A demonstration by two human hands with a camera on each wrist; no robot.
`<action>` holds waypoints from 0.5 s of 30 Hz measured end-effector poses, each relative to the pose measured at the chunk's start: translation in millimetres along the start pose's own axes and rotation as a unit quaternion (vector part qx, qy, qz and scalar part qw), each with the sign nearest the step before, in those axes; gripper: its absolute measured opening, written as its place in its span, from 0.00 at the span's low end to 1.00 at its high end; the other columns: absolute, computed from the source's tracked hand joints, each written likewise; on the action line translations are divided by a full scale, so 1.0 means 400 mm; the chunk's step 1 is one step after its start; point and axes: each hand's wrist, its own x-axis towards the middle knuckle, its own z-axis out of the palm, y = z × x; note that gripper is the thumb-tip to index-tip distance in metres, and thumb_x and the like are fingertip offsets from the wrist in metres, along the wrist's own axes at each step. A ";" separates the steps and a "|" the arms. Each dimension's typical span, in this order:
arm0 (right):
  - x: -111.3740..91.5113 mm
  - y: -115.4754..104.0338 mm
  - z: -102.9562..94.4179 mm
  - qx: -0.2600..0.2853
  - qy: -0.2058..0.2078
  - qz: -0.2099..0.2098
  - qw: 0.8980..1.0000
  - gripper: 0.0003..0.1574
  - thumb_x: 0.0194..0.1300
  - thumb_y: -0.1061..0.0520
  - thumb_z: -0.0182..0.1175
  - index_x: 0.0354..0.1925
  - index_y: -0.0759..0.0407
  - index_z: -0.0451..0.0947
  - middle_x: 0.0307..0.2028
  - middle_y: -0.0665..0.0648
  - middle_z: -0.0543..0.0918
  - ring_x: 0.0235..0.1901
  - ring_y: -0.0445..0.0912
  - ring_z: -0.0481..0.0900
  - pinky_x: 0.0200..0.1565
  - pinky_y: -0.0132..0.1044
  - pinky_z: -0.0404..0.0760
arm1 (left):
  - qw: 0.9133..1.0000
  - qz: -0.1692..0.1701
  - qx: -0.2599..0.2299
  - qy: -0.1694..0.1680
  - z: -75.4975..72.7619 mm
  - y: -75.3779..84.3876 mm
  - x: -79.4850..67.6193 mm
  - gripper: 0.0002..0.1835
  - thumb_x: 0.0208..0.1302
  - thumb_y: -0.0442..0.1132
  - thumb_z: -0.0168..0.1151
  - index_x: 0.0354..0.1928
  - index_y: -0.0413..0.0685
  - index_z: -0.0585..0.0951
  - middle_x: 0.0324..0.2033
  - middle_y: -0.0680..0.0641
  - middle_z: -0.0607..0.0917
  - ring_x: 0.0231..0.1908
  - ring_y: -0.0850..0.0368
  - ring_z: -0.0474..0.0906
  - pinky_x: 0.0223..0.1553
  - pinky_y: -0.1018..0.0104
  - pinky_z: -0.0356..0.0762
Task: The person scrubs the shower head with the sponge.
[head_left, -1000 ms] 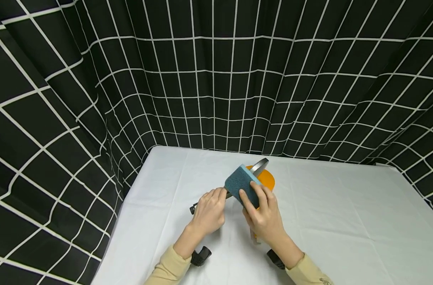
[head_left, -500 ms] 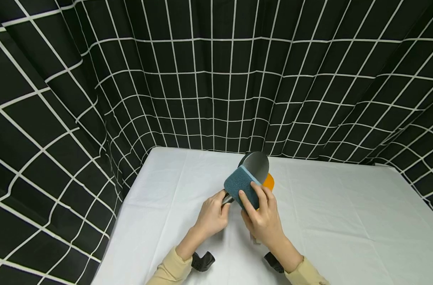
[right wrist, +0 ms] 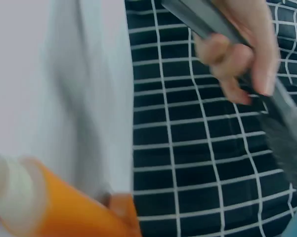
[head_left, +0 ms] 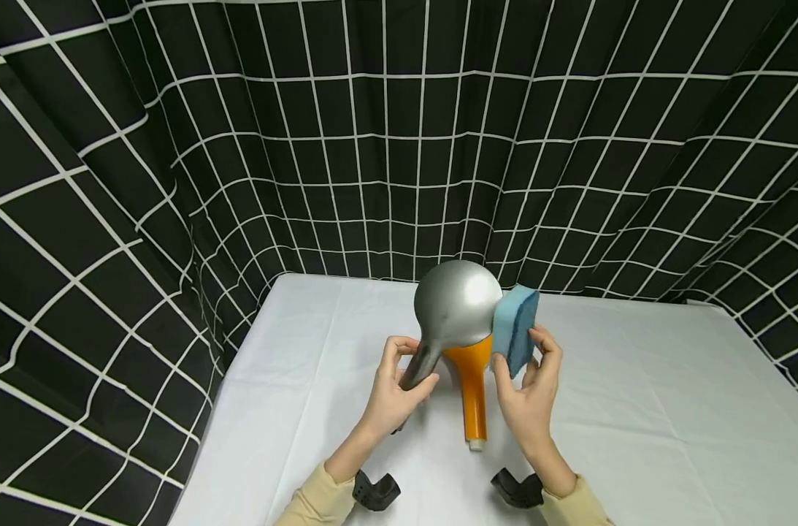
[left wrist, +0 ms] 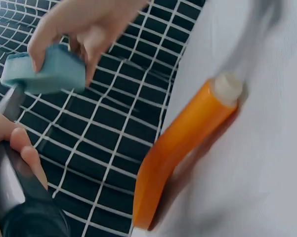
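Note:
A ladle point(head_left: 456, 303) with a round, domed grey metal head is held up at the middle of the table in the head view. My left hand point(head_left: 388, 391) grips its dark handle between thumb and fingers. My right hand point(head_left: 531, 398) pinches a blue sponge point(head_left: 512, 329) with a darker scouring side, held upright beside the head's right edge; whether they touch I cannot tell. Behind and below the ladle is an orange object point(head_left: 474, 402) with a white-tipped handle, its wider top partly hidden. The left wrist view shows the sponge point(left wrist: 44, 74) near the handle.
White cloth covers the table point(head_left: 635, 387). A black curtain point(head_left: 385, 146) with a white grid surrounds its back and sides. Black wrist-mounted pieces point(head_left: 376, 491) sit beside both forearms. The right wrist view is partly blurred.
My left hand has turned the ladle so its domed back faces up. My right hand has shifted right and rotated the sponge from the ladle's front to its side, exposing the orange handle.

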 end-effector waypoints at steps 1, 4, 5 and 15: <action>-0.006 0.010 0.003 0.026 -0.004 0.000 1.000 0.30 0.50 0.80 0.54 0.51 0.86 0.53 0.56 0.69 0.60 0.56 0.52 0.62 0.53 0.32 0.67 | 1.000 0.005 -0.028 -0.009 0.003 -0.008 0.000 0.24 0.57 0.23 0.60 0.52 0.36 0.61 0.47 0.37 0.68 0.18 0.53 0.78 0.20 0.70 0.75; -0.018 0.040 0.018 0.047 -0.022 -0.046 0.998 0.30 0.56 0.72 0.58 0.51 0.85 0.54 0.57 0.67 0.60 0.56 0.54 0.63 0.54 0.34 0.69 | 0.993 0.014 -0.111 -0.037 0.009 -0.035 0.000 0.21 0.62 0.24 0.55 0.54 0.31 0.62 0.47 0.33 0.68 0.28 0.58 0.81 0.28 0.67 0.79; -0.022 0.048 0.024 0.030 -0.030 -0.074 0.996 0.30 0.58 0.67 0.60 0.50 0.84 0.57 0.56 0.69 0.61 0.56 0.56 0.63 0.54 0.35 0.69 | 0.990 0.012 -0.131 -0.047 0.011 -0.041 0.000 0.19 0.63 0.25 0.54 0.55 0.30 0.62 0.46 0.32 0.69 0.32 0.58 0.82 0.32 0.66 0.80; 0.010 0.065 0.029 -0.139 -0.086 -0.184 0.969 0.31 0.61 0.46 0.61 0.51 0.69 0.74 0.57 0.76 0.64 0.54 0.68 0.63 0.56 0.41 0.66 | 0.974 0.003 -0.161 -0.156 0.017 -0.064 -0.002 0.19 0.72 0.31 0.39 0.58 0.24 0.65 0.41 0.23 0.75 0.37 0.56 0.81 0.31 0.46 0.78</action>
